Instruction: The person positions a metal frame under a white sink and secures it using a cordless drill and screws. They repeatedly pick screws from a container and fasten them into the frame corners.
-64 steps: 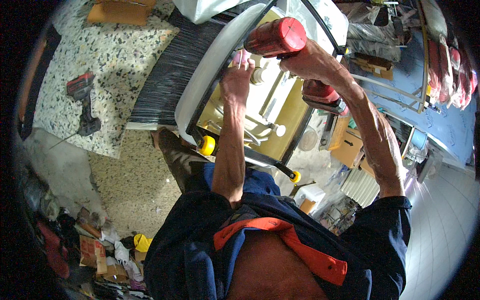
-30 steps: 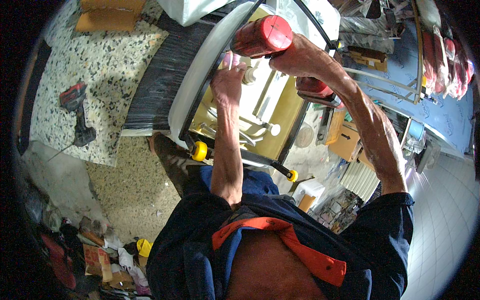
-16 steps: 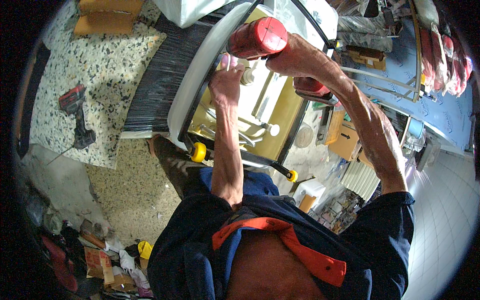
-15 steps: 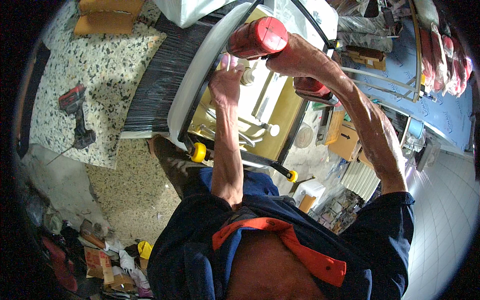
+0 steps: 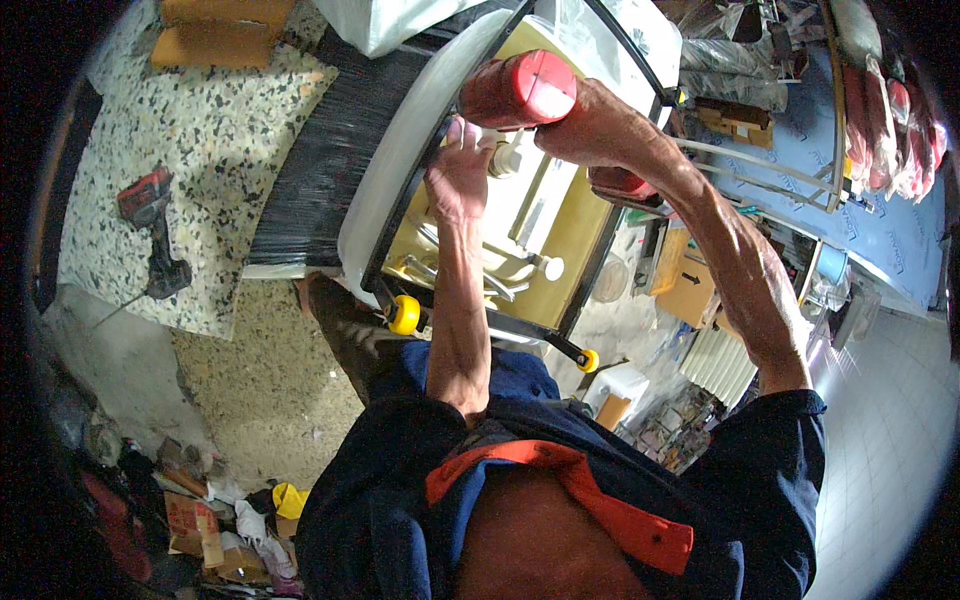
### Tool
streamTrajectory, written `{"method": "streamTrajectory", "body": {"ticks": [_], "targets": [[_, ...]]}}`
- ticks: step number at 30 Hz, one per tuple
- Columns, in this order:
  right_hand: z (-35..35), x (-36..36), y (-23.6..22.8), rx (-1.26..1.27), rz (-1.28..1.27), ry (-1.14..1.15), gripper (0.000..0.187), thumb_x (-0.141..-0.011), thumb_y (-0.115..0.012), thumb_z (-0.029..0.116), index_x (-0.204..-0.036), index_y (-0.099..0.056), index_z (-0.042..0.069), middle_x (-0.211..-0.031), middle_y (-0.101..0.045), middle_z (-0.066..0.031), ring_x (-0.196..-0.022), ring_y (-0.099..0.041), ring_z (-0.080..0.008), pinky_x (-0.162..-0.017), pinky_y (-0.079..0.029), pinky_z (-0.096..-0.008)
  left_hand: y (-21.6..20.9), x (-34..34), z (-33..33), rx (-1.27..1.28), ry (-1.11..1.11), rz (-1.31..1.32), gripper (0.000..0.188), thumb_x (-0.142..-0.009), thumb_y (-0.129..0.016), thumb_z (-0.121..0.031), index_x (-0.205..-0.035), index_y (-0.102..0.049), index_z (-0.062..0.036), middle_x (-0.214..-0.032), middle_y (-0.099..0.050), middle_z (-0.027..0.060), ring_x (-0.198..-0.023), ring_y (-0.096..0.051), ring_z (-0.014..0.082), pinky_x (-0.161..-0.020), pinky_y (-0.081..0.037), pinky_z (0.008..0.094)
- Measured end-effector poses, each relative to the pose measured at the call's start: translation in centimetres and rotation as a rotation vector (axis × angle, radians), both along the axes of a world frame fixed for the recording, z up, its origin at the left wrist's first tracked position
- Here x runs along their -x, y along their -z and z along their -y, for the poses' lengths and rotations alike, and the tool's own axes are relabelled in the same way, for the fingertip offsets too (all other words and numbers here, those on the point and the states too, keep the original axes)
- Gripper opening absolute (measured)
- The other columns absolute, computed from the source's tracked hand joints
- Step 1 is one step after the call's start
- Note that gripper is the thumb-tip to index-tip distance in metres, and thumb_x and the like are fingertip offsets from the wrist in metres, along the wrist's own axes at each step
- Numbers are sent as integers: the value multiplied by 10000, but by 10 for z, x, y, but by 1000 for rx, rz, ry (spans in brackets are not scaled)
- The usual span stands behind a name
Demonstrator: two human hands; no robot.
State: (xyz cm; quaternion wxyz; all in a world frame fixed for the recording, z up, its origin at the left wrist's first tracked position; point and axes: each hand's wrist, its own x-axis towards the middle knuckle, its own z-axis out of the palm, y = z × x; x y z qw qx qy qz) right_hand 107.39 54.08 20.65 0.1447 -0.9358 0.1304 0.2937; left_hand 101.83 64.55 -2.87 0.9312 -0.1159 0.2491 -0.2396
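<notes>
My right hand (image 5: 592,122) grips a red cordless power drill (image 5: 520,90); its battery end (image 5: 622,184) shows below my wrist. The drill's front points left, and its tip is hidden from view. Close under it, my left hand (image 5: 460,175) reaches up at the left edge of an open black-framed unit (image 5: 590,285), palm in sight. Its fingers are bent and partly shaded, and whatever they pinch is too small to make out. Inside the unit are yellowish walls, white pipes (image 5: 505,288) and a round white fitting (image 5: 550,268). Yellow wheels (image 5: 404,315) sit at its near corners.
A second drill (image 5: 155,235) with a long bit lies on the speckled slab at left. Dark wrapped material (image 5: 310,170) flanks the unit. Cardboard boxes (image 5: 688,285) and a blue-covered panel (image 5: 900,230) are at right. Scraps (image 5: 235,530) are heaped at lower left.
The drill and my right hand have moved slightly down in the picture. My left hand has shifted a little right, and the unit appears slightly lower and further right.
</notes>
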Motion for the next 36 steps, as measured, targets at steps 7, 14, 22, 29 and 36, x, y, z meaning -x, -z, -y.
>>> {"method": "streamTrajectory", "body": {"ticks": [7, 14, 22, 29, 36], "targets": [[7, -2, 7, 4, -28, 15, 240, -729, -590, 74, -955, -657, 27, -811, -700, -192, -799, -704, -346, -729, -564, -449, -24, -3, -3, -149, -10, 37, 414, -762, -635, -4, -1173, -594, -33, -1138, -628, 44, -1089, -564, 209, -863, -486, 419], [7, -7, 9, -8, -18, -73, 219, -742, -581, 67, -937, -669, 23, -796, -699, -193, -782, -711, -325, -716, -569, -435, -16, 0, -4, -60, 11, 5, 425, -775, -594, 15, -1198, -574, -29, -1170, -608, 52, -1100, -559, 205, -883, -490, 423], [11, -3, 19, 54, -35, -96, 215, -740, -575, 72, -916, -685, 16, -780, -692, -200, -802, -711, -332, -720, -569, -428, -28, 0, -8, -140, 20, 71, 387, -791, -607, -30, -1177, -571, -14, -1232, -588, 100, -1183, -527, 230, -900, -470, 394], [5, -8, 6, 27, 9, -79, 234, -739, -576, 104, -926, -691, 25, -775, -692, -195, -766, -701, -336, -703, -564, -431, -34, -3, -11, -182, 49, 89, 362, -783, -632, -46, -1141, -581, -25, -1244, -587, 92, -1211, -512, 227, -931, -438, 384], [12, -11, 9, 62, -36, -103, 264, -729, -592, 96, -956, -708, 28, -820, -708, -192, -803, -710, -326, -685, -562, -430, -25, -6, -8, -148, 72, 25, 460, -786, -608, -14, -1240, -562, -71, -1198, -612, 49, -1207, -539, 197, -950, -458, 422]]}}
